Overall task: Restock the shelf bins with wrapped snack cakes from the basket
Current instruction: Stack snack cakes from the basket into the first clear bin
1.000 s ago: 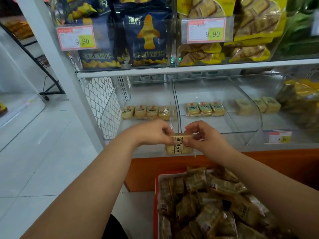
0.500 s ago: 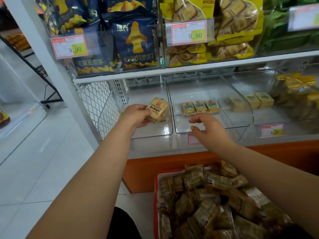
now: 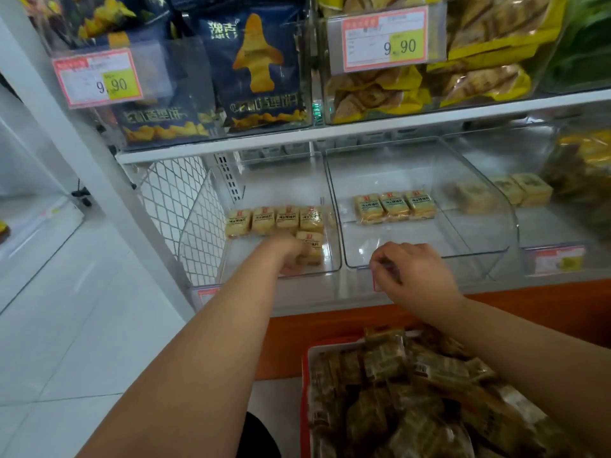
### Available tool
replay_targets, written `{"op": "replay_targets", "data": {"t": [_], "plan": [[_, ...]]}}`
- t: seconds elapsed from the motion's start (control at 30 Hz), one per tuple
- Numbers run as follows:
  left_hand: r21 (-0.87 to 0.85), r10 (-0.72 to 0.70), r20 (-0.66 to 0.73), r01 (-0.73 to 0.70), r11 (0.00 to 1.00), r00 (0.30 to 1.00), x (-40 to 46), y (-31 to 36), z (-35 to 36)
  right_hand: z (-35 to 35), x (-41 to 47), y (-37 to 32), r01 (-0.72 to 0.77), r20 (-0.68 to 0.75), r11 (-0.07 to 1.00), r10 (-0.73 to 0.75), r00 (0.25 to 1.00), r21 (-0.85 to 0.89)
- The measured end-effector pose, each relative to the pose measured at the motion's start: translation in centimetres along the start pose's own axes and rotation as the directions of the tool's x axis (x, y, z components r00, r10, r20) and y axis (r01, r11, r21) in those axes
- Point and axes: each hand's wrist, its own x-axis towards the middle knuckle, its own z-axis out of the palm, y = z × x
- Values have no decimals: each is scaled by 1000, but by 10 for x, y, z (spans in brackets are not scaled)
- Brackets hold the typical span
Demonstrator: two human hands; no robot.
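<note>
While near the lower edge: a red-rimmed basket (image 3: pixel 305 385) heaped with wrapped snack cakes (image 3: pixel 390 411) is seen at lower right.
Right hand: the right hand (image 3: pixel 417 276) is held right of centre, in front of the middle bin (image 3: pixel 489 256); its fingers are loosely curled and nothing is gripped.
Left hand: the left hand (image 3: pixel 287 252) is blurred, reached into the left bin (image 3: pixel 334 259); a single cake (image 3: pixel 311 247) is touched or held, which cannot be told.
Left bin contents: a row of four cakes (image 3: pixel 274 220) is laid behind that cake.
Middle bin contents: three cakes (image 3: pixel 394 206) are lined up at the back.
Upper frame: dark snack bags (image 3: pixel 254 67) and price tags (image 3: pixel 99 79) are shown on the shelf above.
</note>
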Motion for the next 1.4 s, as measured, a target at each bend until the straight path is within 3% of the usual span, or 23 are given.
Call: {"op": "replay_targets", "data": {"t": [0.13, 0.27, 0.4, 0.53, 0.67, 0.87, 1.03, 1.13, 1.27, 1.4], "plan": [[406, 138, 73, -156, 900, 988, 4, 0, -6, 1, -2, -1, -2, -27, 1000, 2, 1000, 8], [638, 226, 165, -279, 718, 960, 10, -1, -8, 3, -3, 0, -9, -38, 1000, 9, 999, 0], [671, 287, 197, -342, 658, 937, 18, 1, -11, 4, -5, 1, -10, -51, 1000, 9, 999, -10], [568, 359, 126, -364, 738, 925, 30, 4, -6, 8, -4, 0, -11, -91, 1000, 8, 996, -23], [626, 425, 139, -412, 662, 894, 30, 10, -2, 9, -3, -1, -28, -104, 999, 26, 994, -19], [684, 361, 245, -425, 593, 900, 25, 6, -4, 8, -4, -3, -48, -84, 999, 46, 995, -19], [658, 205, 234, -310, 687, 950, 17, 2, -10, 7, -4, -5, -41, -89, 999, 40, 995, -15], [716, 260, 227, -341, 609, 939, 12, 6, -4, 7, -2, -5, -47, -71, 999, 45, 996, -25], [731, 252, 230, -338, 593, 940, 7, 8, -1, 5, -2, -3, -37, -30, 998, 36, 999, -46], [803, 254, 272, -364, 472, 928, 4, 11, 0, 4, -2, 0, -81, 44, 996, 83, 996, -34]]}}
